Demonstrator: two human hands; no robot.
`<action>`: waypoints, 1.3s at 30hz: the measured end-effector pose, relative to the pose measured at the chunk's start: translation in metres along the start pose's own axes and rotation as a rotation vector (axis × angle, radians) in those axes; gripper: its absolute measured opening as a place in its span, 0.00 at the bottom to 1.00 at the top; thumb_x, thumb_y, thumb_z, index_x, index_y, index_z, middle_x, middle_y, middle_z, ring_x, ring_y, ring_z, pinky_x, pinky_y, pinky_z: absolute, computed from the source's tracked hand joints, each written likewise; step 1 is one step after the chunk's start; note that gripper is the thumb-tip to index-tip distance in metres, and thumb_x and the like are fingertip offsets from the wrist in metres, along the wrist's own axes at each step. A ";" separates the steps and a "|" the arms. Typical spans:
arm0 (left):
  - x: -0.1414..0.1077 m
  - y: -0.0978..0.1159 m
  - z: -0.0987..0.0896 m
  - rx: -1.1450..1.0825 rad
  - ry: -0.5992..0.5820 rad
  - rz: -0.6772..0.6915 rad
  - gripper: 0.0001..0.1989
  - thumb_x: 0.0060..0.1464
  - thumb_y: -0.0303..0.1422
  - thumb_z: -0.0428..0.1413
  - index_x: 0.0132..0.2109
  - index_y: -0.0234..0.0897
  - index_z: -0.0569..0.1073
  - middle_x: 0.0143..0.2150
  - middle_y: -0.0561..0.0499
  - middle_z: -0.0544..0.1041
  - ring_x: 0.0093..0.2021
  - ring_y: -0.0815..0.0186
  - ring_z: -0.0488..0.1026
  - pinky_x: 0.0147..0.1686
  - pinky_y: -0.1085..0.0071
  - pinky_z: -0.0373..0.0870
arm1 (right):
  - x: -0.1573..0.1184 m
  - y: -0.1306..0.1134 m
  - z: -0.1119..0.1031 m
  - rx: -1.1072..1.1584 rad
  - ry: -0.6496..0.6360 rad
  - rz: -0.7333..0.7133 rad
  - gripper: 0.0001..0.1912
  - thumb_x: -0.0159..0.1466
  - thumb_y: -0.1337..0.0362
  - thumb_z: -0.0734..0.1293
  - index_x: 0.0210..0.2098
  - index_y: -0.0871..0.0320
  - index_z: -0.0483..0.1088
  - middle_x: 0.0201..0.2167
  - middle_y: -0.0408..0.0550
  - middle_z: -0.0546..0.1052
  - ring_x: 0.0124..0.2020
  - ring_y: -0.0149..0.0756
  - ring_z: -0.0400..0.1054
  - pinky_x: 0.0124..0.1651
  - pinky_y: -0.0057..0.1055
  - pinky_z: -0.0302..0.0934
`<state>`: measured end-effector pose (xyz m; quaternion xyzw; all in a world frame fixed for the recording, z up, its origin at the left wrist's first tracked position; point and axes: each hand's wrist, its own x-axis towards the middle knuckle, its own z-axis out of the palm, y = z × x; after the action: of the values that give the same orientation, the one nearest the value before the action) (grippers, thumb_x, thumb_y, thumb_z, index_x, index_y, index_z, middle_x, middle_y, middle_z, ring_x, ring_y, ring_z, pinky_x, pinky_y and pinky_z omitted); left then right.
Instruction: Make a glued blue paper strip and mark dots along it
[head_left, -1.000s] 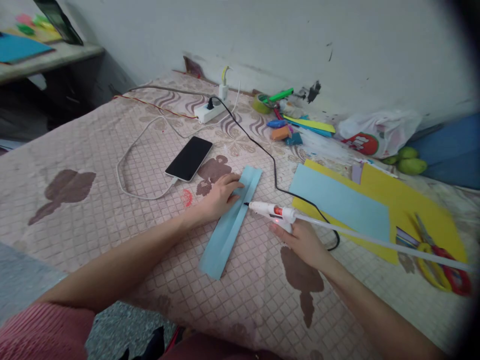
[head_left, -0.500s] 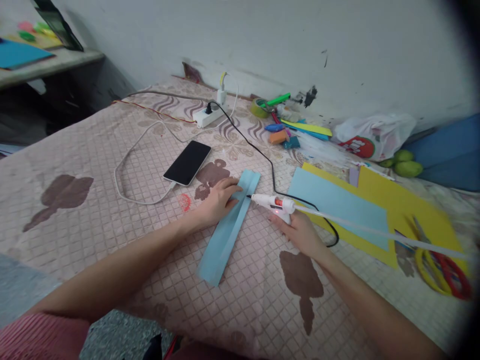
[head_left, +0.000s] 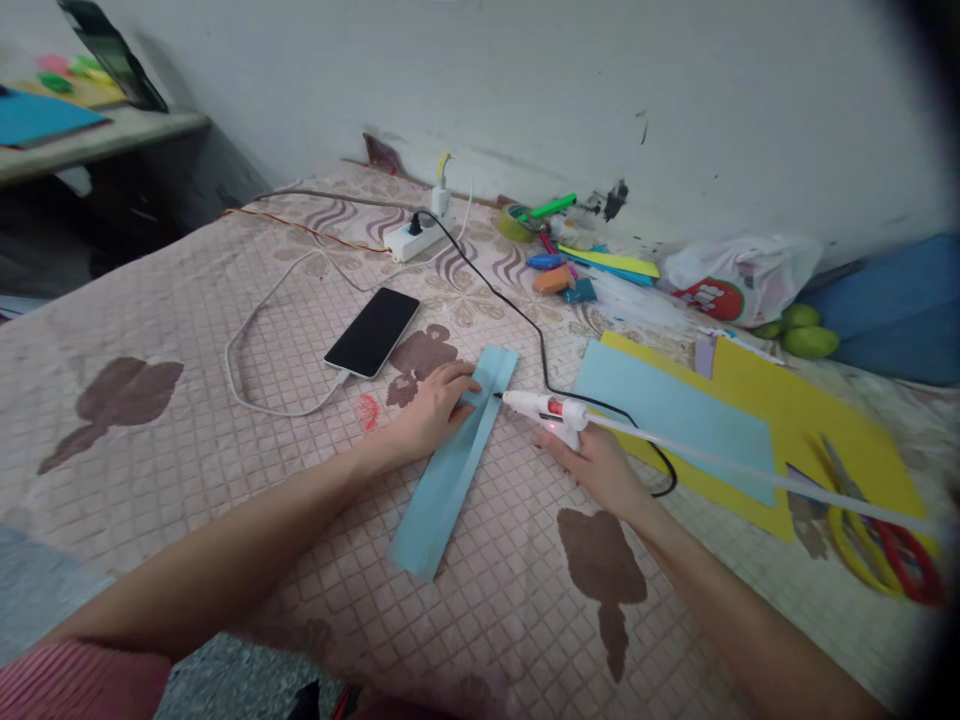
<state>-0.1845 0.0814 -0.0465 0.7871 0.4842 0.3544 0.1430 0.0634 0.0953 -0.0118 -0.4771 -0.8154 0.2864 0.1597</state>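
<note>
A folded light-blue paper strip [head_left: 446, 490] lies slantwise on the patterned tablecloth. My left hand [head_left: 435, 405] rests on its upper part, fingers stretched across the paper and pressing it down. In my right hand [head_left: 596, 465] is a white hot glue gun [head_left: 551, 412], gripped by its handle, with a small red light showing. Its dark nozzle points left and meets the strip's right fold, close to my left fingertips. A long clear glue stick [head_left: 720, 462] sticks out behind the gun. Whether glue is coming out is too small to tell.
The gun's black cord [head_left: 517, 305] runs to a white power strip [head_left: 412, 240]. A charging phone [head_left: 373, 332] lies left of the paper. Light-blue sheet [head_left: 675, 410], yellow sheets [head_left: 817, 400] and scissors [head_left: 870, 550] lie right; a plastic bag [head_left: 742, 275] and green fruit [head_left: 810, 342] stand near the wall.
The view has shifted slightly. Both hands, the glue gun and the paper strip keep nearly the same places relative to one another.
</note>
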 end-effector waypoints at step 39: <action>0.001 0.000 -0.001 0.002 -0.031 0.007 0.07 0.50 0.22 0.52 0.38 0.34 0.67 0.51 0.41 0.66 0.53 0.58 0.64 0.54 0.55 0.62 | 0.024 0.010 -0.001 -0.051 0.103 0.066 0.19 0.61 0.50 0.58 0.32 0.58 0.70 0.17 0.45 0.72 0.22 0.39 0.68 0.24 0.29 0.56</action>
<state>-0.1852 0.0821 -0.0452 0.7943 0.4796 0.3421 0.1483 0.0586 0.1207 -0.0169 -0.5217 -0.7970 0.2456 0.1796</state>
